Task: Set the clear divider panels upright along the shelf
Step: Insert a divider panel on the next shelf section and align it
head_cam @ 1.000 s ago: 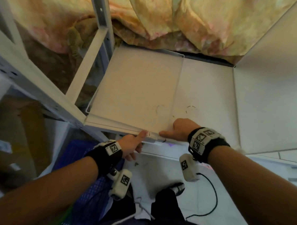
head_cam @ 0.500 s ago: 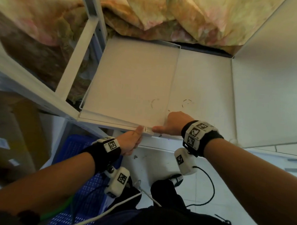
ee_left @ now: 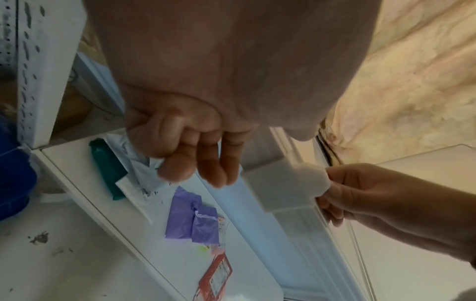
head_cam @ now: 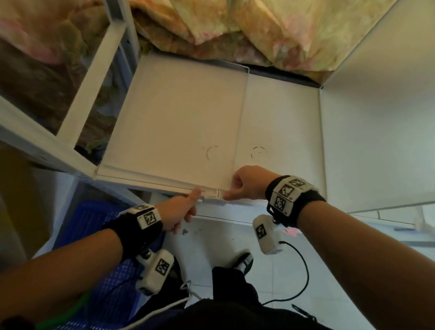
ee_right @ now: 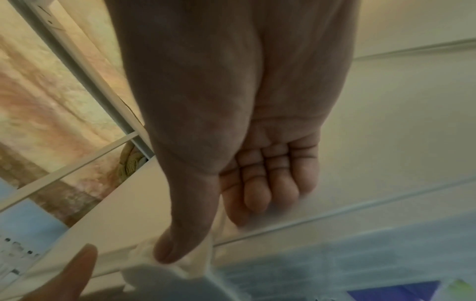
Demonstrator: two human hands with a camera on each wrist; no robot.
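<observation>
At the front lip of the white shelf: right hand pinching a small clear clip at the near corner of the clear divider panel, grip clamped on it. Panel lying flat on the shelf's left half. Left hand just below the lip, thumb up against the clip, other fingers curled, holding nothing.

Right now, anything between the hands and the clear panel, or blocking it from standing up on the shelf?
Nothing visible. The right hand already pinches the clear divider panel at its near corner; the left hand touches the same edge. The shelf beside it shows bare.
</observation>
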